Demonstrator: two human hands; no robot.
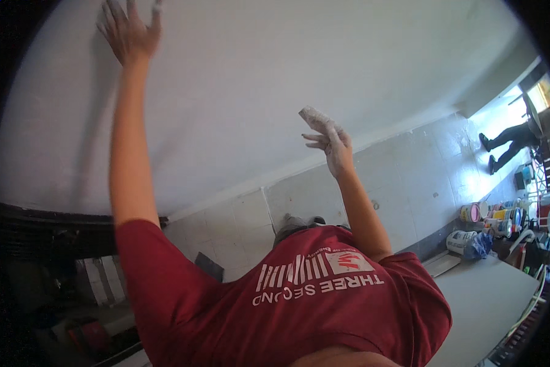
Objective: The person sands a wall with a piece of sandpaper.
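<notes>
My left hand [131,35] is raised to the pale wall [244,67], fingers spread and dusted white. It holds nothing that I can see, and its fingertips run up to the picture's top edge. Lower and to the right, my right hand [337,150] pinches a flat, dusty, off-white piece [315,118] that looks like folded sandpaper. Thumb and forefinger lie along this piece, while the other fingers stick out to the left. A gap seems to separate the right hand from the wall.
Pale floor tiles [403,168] run along the wall's foot. At right stand several paint cans [470,213] and a white bucket [460,240], near a pale board [483,300]. Another person's legs [510,142] show far right. Dark furniture [48,238] lies at left.
</notes>
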